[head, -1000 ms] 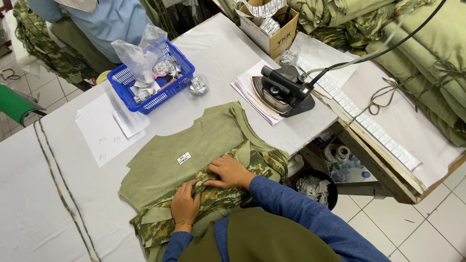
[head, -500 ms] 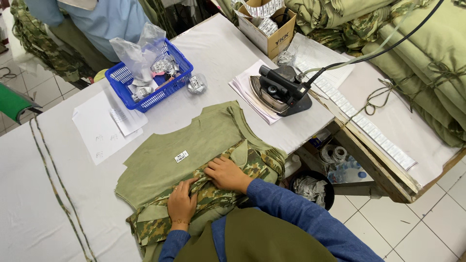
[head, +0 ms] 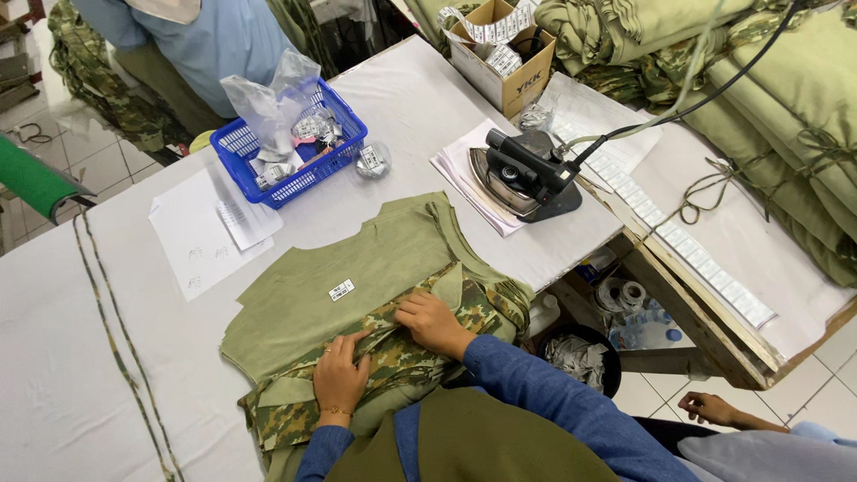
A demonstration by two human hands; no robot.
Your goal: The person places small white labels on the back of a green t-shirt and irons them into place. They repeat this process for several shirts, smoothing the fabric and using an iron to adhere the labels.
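Note:
An olive green garment piece lies flat on the white table, with a small white label on it. A camouflage-patterned fabric piece lies over its near edge. My left hand presses on the camouflage fabric, fingers pinching a fold. My right hand rests fingers-down on the same fabric, a little to the right, near its upper edge. Both arms wear blue sleeves.
An electric iron sits on a stack of papers at the table's right. A blue basket with plastic bags and tags stands behind, paper sheets beside it. A cardboard box, stacked green fabric, another person and someone's hand surround.
Both hands stay on the camouflage fabric, shifting slightly as they smooth and fold it. The view has drifted a little; nothing else moved.

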